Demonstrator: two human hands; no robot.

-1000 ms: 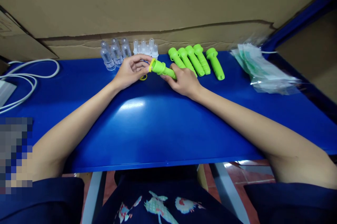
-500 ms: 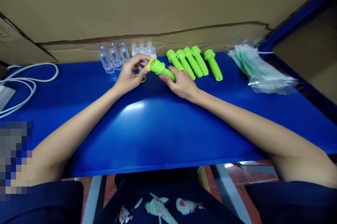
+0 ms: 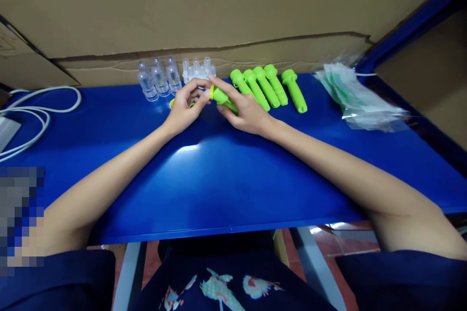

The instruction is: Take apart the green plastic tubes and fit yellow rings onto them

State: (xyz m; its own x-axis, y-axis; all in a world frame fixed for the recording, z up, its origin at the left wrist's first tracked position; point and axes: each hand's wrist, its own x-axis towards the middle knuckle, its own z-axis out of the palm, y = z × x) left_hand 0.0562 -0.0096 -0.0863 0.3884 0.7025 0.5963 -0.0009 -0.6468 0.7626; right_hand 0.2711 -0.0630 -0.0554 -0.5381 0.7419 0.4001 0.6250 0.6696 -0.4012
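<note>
My right hand [image 3: 250, 112] is wrapped round a bright green flashlight-shaped plastic body [image 3: 219, 97], its forefinger stretched along the top to the wider threaded end. At that end my left hand [image 3: 188, 106] pinches a yellow ring [image 3: 211, 91] between thumb and fingers, against the rim. Part of the ring is hidden by the fingertips. More yellow rings [image 3: 171, 103] lie on the table beside and behind my left hand, partly covered by it. Just right of my right hand, several similar green bodies [image 3: 274, 88] lie in a slanting row.
Clear plastic domed pieces [image 3: 159, 80] stand in rows at the back left, with smaller clear-and-white pieces [image 3: 196, 68] beside them. Clear plastic bags [image 3: 359, 94] lie at the right. A white cable [image 3: 47, 111] coils at the left of the blue table [image 3: 233, 184]. Cardboard [image 3: 219, 4] walls the back.
My right forefinger has moved up along the green body to its threaded end. My left hand has shifted slightly right and down, uncovering a yellow ring on the table.
</note>
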